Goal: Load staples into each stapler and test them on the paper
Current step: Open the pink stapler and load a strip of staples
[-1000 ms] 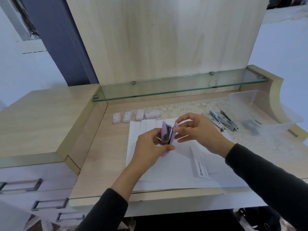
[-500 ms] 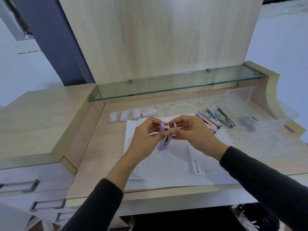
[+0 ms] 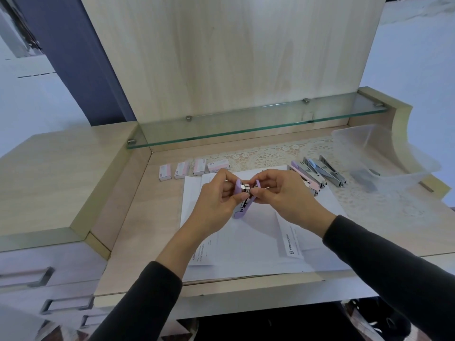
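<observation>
Head view: at the centre of the frame, both hands grip a lilac stapler [image 3: 242, 212], spread open above the paper [image 3: 246, 239]. The left hand [image 3: 215, 201] curls round one lilac half. The right hand [image 3: 283, 196] pinches the other half beside the metal magazine. Four staple boxes [image 3: 194, 168] line the worktop [image 3: 147, 217] beyond; more staplers [image 3: 317, 172] lie at centre right.
</observation>
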Demonstrator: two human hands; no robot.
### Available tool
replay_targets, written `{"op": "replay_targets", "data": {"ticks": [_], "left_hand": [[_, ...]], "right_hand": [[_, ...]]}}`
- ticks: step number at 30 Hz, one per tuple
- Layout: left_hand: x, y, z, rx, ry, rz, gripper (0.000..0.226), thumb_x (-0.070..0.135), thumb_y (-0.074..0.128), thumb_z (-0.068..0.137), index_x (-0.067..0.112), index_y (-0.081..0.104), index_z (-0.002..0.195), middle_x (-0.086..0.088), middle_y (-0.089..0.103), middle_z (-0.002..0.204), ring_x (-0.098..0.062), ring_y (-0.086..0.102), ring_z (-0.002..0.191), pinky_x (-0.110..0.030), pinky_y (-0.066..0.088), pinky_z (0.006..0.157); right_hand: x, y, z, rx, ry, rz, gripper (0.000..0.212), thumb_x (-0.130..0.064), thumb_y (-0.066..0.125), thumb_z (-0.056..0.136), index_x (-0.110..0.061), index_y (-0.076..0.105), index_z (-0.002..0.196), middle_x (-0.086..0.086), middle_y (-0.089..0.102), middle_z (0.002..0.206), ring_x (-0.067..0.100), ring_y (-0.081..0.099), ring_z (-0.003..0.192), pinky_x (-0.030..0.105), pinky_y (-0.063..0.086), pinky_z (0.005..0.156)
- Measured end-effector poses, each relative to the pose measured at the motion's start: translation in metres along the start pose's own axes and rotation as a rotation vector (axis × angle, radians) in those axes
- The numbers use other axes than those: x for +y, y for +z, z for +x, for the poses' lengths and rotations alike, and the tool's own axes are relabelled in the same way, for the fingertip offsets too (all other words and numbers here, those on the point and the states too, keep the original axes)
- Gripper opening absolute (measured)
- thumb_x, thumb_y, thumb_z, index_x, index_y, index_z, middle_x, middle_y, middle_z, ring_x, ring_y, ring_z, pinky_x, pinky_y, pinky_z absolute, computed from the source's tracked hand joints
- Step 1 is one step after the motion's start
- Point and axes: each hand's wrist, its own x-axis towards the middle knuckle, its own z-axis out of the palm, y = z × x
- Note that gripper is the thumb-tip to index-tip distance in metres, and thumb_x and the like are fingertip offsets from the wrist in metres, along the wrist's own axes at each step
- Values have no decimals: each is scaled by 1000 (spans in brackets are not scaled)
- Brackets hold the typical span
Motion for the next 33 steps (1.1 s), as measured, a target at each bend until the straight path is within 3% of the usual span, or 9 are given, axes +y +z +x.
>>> {"op": "replay_targets", "data": {"ticks": [13, 18, 24, 29, 33], "left_hand": [[0, 1, -2, -8, 29, -17, 26, 0, 59, 86, 22, 46, 82, -2, 68, 89, -14, 67, 85, -20, 54, 75], [0, 1, -1, -6, 39, -13, 25, 1, 59, 86, 22, 46, 82, -6, 68, 89, -15, 67, 84, -23, 55, 76], [3, -3, -2, -55, 52, -14, 24, 0, 58, 87, 20, 44, 82, -1, 68, 90, -13, 67, 84, -27, 55, 77], [0, -5, -10, -25, 26, -115, 24, -4, 56, 86, 15, 41, 84, -4, 68, 97, -8, 67, 90, -21, 53, 74], [-1, -6, -11, -24, 30, -172, 21, -5, 51, 88, 12, 40, 85, -9, 67, 103, -16, 66, 96, -25, 53, 80]], "right_hand": [[-1, -1, -7, 4, -17, -25, 11, 0, 62, 81, -2, 63, 92, 18, 68, 84, 19, 68, 71, 20, 57, 68], [-1, -1, -8, 8, -12, -15, 10, 1, 61, 82, -2, 62, 92, 18, 69, 85, 23, 69, 75, 25, 58, 72], [-2, -2, -9, -7, 0, -18, 13, -1, 61, 82, 0, 61, 95, 15, 69, 87, 19, 69, 74, 21, 57, 70], [-1, -7, -11, -4, 17, 3, 8, -1, 57, 84, -7, 61, 88, 16, 69, 89, 22, 69, 80, 26, 58, 73], [-1, -7, -12, -7, 2, -9, 12, -1, 61, 82, -12, 61, 86, 16, 70, 91, 21, 69, 81, 27, 58, 73]]}}
